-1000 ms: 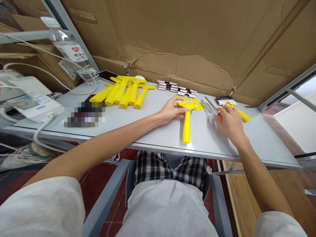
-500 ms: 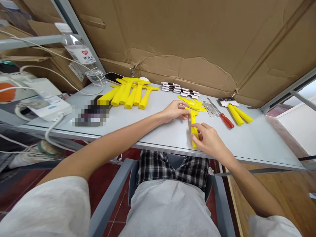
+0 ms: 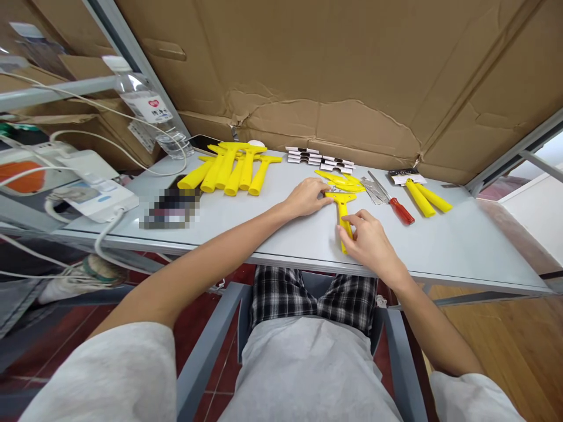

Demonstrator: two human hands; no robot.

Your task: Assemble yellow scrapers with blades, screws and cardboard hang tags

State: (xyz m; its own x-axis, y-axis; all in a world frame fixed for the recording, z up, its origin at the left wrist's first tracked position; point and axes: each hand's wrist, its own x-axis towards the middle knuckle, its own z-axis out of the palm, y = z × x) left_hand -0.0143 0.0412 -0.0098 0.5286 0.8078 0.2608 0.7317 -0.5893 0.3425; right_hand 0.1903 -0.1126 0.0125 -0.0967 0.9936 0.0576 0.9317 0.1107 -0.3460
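Observation:
A yellow scraper handle (image 3: pixel 344 218) lies on the grey table in front of me, its wide head pointing away. My right hand (image 3: pixel 367 237) pinches its grip between thumb and fingers. At the left end of the head, my left hand (image 3: pixel 309 197) has its fingers curled together on a thin metal blade (image 3: pixel 338 189), which lies along the head's far edge. The fingertips partly hide the blade's left end. Just beyond are several flat yellow pieces (image 3: pixel 341 180). Loose metal blades (image 3: pixel 373 191) lie to their right, beside a screwdriver (image 3: pixel 402 211) with a red handle.
Several yellow scraper handles (image 3: pixel 237 170) are piled at the left. Stacked white-and-black cards (image 3: pixel 320 158) stand by the cardboard at the back. Two yellow handles (image 3: pixel 426 199) with a card lie right. A water bottle (image 3: pixel 149 111), a blurred dark object (image 3: pixel 171 205) and white cables occupy the left.
The blade in my left hand has come down against the scraper's head. My left fingers have closed in, and the scraper handle sits slightly farther from the table's front edge. The view has shifted a little.

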